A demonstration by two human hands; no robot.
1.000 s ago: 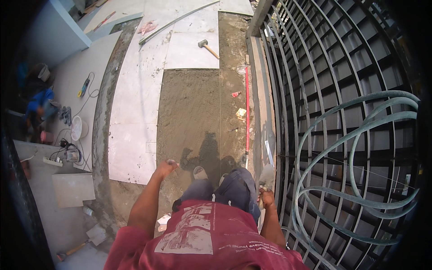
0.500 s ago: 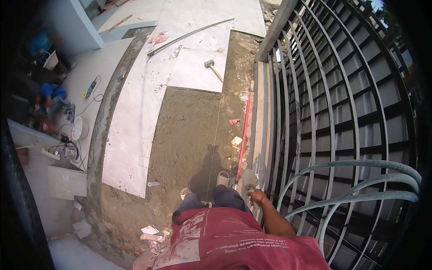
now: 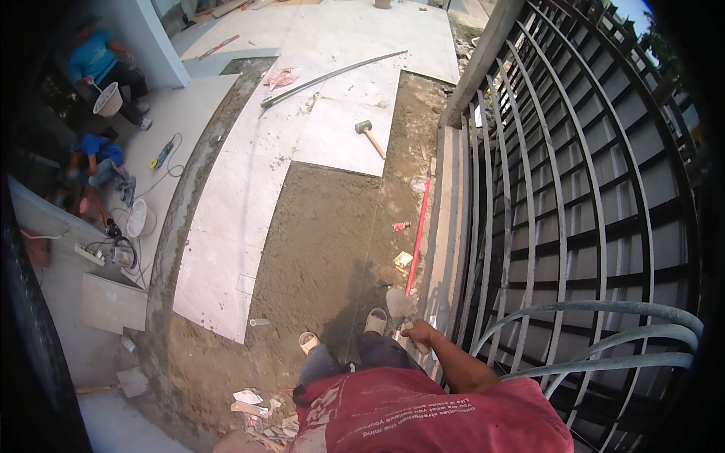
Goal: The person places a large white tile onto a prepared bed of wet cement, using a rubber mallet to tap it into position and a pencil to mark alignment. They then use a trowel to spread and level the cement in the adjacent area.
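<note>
My right hand (image 3: pixel 418 332) is wrapped around the handle of a trowel, out in front of my right hip. The trowel's flat grey blade (image 3: pixel 399 303) points away from me, above the ground just right of my right sandal (image 3: pixel 376 320). My left hand is not in view. I stand on a bed of damp grey mortar (image 3: pixel 317 226) with a thin string line running along it. Pale floor tiles (image 3: pixel 219 264) border the mortar on its left and far side. A rubber mallet (image 3: pixel 364 127) with a wooden handle lies on the far tile.
A long metal straightedge (image 3: pixel 332 78) and a pink cloth (image 3: pixel 281 78) rest on the tiles. Right of the mortar lies a red bar (image 3: pixel 418 238), beside a barred metal gate (image 3: pixel 563 189). Green hose loops (image 3: pixel 604 308) hang nearby. At left, a person holds a bucket (image 3: pixel 108 100); another crouches beside a white bucket (image 3: pixel 140 219).
My right hand and the trowel have moved a little left, and the blade now shows more fully. The view has shifted, bringing the person with the bucket further into sight.
</note>
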